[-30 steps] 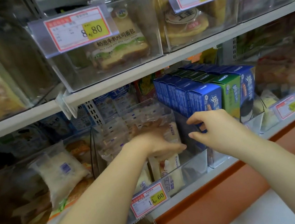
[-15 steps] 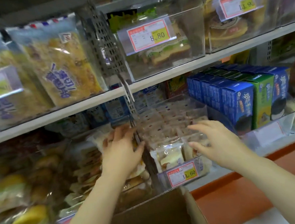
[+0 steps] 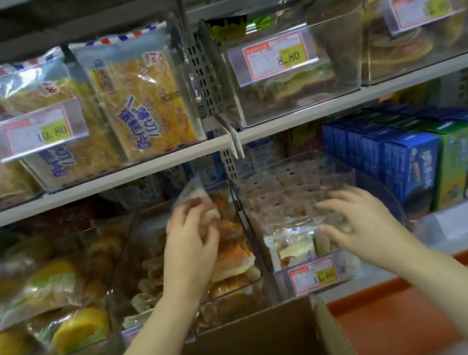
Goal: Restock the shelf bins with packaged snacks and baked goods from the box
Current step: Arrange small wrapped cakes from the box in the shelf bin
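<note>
- Shop shelving (image 3: 137, 171) across the whole view: two white-edged tiers, with a grey perforated upright (image 3: 202, 72) between the bays and dim shadow overhead.
- On the upper tier, left: bags of sliced cake (image 3: 144, 105) standing in a clear tray behind a 10.80 price tag (image 3: 41, 131).
- On the upper tier, right of the upright: a clear bin (image 3: 337, 46) tagged 8.80 with a sandwich (image 3: 295, 84) inside, and just beside it a second clear bin (image 3: 417, 45), contents blurred.
- On the lower tier, far right: a row of blue boxes (image 3: 411, 167) with a green box (image 3: 452, 165) among them, just beside the pastry bin (image 3: 336, 176).
- On the lower tier, far left: yellow-and-green wrapped breads (image 3: 71, 327) stacked in clear bins, soft with blur.
- Beneath the shelves: an orange base panel (image 3: 406, 321); at the bottom edge, the open cardboard box (image 3: 248, 349), directly under both forearms.
- Left hand (image 3: 190, 241): fingers curled round a clear-wrapped packet (image 3: 195, 196), held above the bin of orange-wrapped buns (image 3: 233, 254), just left of the dark divider (image 3: 248, 228); packet too blurred to read.
- Right hand (image 3: 362, 220): fingers spread and relaxed, grasping nothing, over the front of the pastry bin behind its 1.60 tag (image 3: 315, 275).
- Under that hand: small wrapped pastries (image 3: 291, 247) packed in rows; contact between fingertips and wrappers impossible to tell.
</note>
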The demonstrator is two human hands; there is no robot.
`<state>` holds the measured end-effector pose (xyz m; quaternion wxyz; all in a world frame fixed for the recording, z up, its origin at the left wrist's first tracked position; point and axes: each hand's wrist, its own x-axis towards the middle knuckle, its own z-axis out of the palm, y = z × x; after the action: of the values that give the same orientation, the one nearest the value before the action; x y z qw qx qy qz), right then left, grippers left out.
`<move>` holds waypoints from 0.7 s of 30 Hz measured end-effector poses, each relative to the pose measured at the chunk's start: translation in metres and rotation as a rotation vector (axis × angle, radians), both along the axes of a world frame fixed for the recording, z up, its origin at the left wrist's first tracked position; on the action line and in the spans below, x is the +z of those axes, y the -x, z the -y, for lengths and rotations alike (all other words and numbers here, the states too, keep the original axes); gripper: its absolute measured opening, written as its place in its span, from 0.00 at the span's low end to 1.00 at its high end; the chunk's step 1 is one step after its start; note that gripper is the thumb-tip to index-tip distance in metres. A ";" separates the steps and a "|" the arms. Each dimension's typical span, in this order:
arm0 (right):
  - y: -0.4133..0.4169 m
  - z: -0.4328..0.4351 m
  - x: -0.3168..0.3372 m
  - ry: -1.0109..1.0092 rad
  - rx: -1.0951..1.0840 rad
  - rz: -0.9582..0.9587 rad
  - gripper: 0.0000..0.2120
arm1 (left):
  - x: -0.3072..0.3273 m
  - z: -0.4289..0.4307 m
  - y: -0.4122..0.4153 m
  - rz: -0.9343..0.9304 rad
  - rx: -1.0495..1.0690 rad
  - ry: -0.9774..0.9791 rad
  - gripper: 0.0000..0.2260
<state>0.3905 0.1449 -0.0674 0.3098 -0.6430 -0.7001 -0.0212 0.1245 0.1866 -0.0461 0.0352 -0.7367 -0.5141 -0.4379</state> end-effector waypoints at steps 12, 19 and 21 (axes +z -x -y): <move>-0.005 0.023 0.031 0.316 0.492 -1.293 0.25 | 0.037 0.058 -0.069 1.084 -0.666 0.704 0.12; -0.032 0.031 0.032 0.131 0.274 -1.043 0.16 | 0.022 0.046 -0.094 0.752 -0.666 0.881 0.29; -0.039 0.033 0.035 0.026 0.213 -0.943 0.09 | 0.021 0.043 -0.103 0.584 -0.558 0.798 0.31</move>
<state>0.4296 0.1115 -0.0321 0.5856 -0.5112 -0.5456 0.3133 0.2275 0.1434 -0.0256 -0.5065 -0.6493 -0.4139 -0.3881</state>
